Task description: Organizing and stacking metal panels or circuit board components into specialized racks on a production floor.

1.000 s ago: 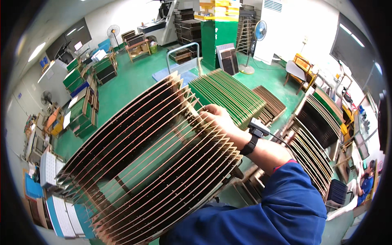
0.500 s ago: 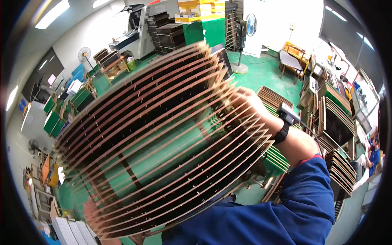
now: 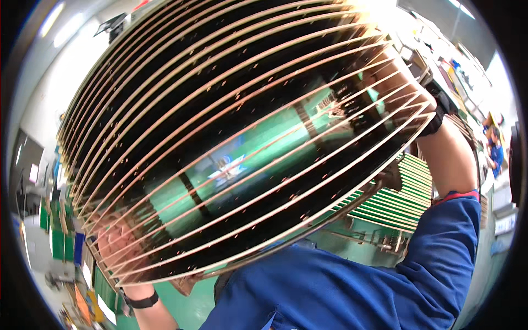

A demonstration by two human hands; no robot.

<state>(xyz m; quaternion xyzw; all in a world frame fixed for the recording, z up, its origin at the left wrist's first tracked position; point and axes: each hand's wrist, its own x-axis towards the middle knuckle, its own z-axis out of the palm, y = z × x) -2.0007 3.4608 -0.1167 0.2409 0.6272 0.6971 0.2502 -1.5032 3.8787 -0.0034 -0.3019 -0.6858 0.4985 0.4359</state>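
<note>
A large slotted rack (image 3: pixel 220 132), filled with several thin, dark boards with pale coppery edges, takes up most of the view. It is held up close and tilted, its right end higher than its left. My left hand (image 3: pixel 118 242) is closed around the lower left end, its fingers partly covered by the board edges. At the upper right end, my right hand (image 3: pixel 393 82) grips the rack; board edges and glare hide most of its fingers. Through the gaps between the boards, the green floor shows along with dark crossbars (image 3: pixel 193 193).
Below my right forearm stands another rack of boards (image 3: pixel 399 192) with green between its slats. Green boxes (image 3: pixel 61 239) are at the left. A person in blue (image 3: pixel 496 151) is at the far right, near workbenches. Green floor (image 3: pixel 201 305) shows below the rack.
The rack has come up and closer, covering the far side of the room. Both my hands have risen with it, still on its ends. My left wristband now shows.
</note>
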